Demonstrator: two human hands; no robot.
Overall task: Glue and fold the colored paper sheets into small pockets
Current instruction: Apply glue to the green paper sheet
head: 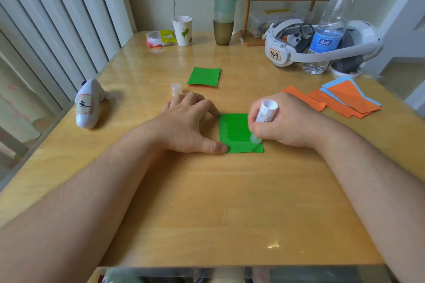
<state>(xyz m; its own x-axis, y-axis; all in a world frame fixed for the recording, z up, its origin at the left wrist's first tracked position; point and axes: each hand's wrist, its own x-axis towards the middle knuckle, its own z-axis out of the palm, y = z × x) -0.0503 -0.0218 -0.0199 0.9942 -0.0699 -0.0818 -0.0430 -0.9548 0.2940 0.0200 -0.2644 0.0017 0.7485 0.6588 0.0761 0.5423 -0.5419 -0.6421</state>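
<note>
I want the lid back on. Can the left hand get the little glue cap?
Probably yes: the glue cap stands just beyond the left hand, nothing between them, though that hand is holding down the green paper.

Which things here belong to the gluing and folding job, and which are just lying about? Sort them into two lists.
Job:
green sheet under the left hand
glue stick in the right hand
glue cap
folded green piece
orange and blue sheets

Lying about:
paper cup
water bottle
white headset
white controller
stacked cups
</note>
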